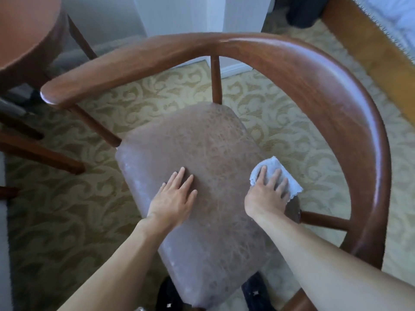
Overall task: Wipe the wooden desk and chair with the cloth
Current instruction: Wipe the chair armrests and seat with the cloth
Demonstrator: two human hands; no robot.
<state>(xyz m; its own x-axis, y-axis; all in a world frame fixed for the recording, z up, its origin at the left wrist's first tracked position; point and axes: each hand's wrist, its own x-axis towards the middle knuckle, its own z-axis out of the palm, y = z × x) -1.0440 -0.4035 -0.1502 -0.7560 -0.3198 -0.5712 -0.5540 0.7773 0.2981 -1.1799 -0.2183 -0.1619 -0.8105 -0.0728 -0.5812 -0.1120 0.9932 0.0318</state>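
Observation:
A wooden chair with a curved back rail (303,70) and a worn brown padded seat (202,140) stands below me. My left hand (173,198) lies flat on the middle of the seat, fingers apart, holding nothing. My right hand (268,191) presses a small white cloth (272,167) flat against the seat's right edge, fingers spread over it. The cloth sticks out beyond my fingertips and to the right. A round wooden desk (24,30) shows at the top left.
Patterned beige carpet (67,221) surrounds the chair. The desk's dark legs (40,153) reach in from the left. A wooden bed frame (370,52) runs along the top right. White wall and baseboard (233,68) stand behind the chair. Dark shoes (256,292) show at the bottom.

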